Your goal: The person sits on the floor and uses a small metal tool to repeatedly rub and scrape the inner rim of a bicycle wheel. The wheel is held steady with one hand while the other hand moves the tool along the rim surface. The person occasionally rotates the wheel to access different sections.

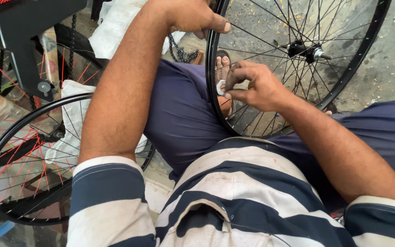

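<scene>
A black bicycle wheel (366, 50) with thin black spokes and a silver-ended hub (305, 49) stands upright between my knees. My left hand (193, 16) grips the top of its rim, thumb pressed on the near edge. My right hand (257, 87) reaches in among the spokes and pinches a small silver spoke tool (220, 87) against the inner side of the rim. My foot in a sandal (222, 68) shows through the spokes.
A second black rim with red spokes (21, 155) lies at the lower left on a white cloth (72, 123). A bicycle frame part and chain (72, 45) stand at the upper left, another chain (181, 52) on the ground. Concrete floor (389, 64) lies at the right.
</scene>
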